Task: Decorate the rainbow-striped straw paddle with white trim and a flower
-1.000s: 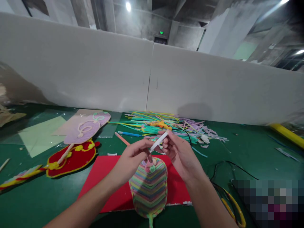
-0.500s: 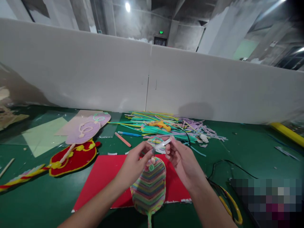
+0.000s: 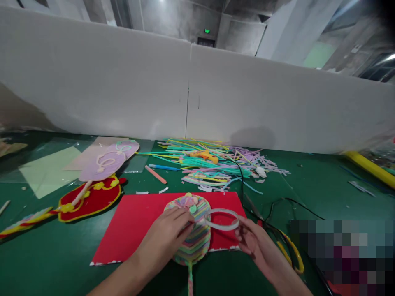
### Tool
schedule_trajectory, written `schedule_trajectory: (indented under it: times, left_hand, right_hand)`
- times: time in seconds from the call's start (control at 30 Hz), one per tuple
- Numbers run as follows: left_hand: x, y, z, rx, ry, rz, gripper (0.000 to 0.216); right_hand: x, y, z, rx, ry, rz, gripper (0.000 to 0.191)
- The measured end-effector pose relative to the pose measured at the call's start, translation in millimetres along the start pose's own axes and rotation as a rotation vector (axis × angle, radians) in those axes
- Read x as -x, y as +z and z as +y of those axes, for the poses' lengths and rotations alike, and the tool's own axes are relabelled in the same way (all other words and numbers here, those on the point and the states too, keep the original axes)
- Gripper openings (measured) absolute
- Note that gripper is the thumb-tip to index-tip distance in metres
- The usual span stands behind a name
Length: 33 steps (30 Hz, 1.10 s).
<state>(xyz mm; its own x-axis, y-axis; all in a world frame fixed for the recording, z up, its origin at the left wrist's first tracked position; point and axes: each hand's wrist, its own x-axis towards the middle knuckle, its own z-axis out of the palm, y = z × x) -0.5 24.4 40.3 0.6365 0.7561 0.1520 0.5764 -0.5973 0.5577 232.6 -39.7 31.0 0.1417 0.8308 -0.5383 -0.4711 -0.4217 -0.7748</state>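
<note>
A rainbow-striped craft fan [image 3: 197, 240] lies on a red sheet [image 3: 138, 218] on the green table. My left hand [image 3: 166, 236] rests on the fan, fingers pinching one end of a white strip [image 3: 222, 219]. That strip bends in a loop over to my right hand [image 3: 251, 240], which pinches its other end just right of the fan. Small pastel decorations sit at the fan's top edge.
A pile of coloured strips [image 3: 212, 164] with an orange glue gun [image 3: 203, 155] lies behind the red sheet. A red fan [image 3: 92, 199] and a lilac fan [image 3: 108, 160] lie at left. Yellow-handled scissors [image 3: 288, 255] and black cable [image 3: 277, 205] lie at right. White boards wall the back.
Both hands came down from in front of me to the table. The short white strip held between them is now drawn out into a loop beside the fan, which lies flat.
</note>
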Motion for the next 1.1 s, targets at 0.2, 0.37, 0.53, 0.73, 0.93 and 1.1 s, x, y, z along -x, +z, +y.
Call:
schedule_trajectory:
  times: [0.2, 0.37, 0.53, 0.73, 0.93, 1.1]
  left_hand:
    - [8, 8, 7, -0.211, 0.169, -0.001, 0.020]
    - [14, 11, 8, -0.238, 0.161, 0.010, 0.019]
    - [17, 15, 6, -0.290, 0.148, -0.027, 0.018]
    - [20, 10, 3, -0.337, 0.152, -0.048, 0.021]
    - [16, 5, 8, -0.236, 0.068, 0.018, 0.014]
    - [16, 2, 19, -0.269, 0.087, 0.049, 0.015]
  right_hand:
    - [-2, -15, 0, 0.928, -0.680, 0.180, 0.021]
    - [-4, 2, -6, 1.511, -1.091, -0.009, 0.024]
    - [-20, 30, -8, 1.781, -1.343, -0.390, 0.032]
    - [-38, 41, -20, 1.827, -1.509, -0.560, 0.020]
    - [-29, 38, -35, 1.654, -1.374, -0.686, 0.020]
    - [-21, 36, -29, 1.505, -1.251, -0.632, 0.020]
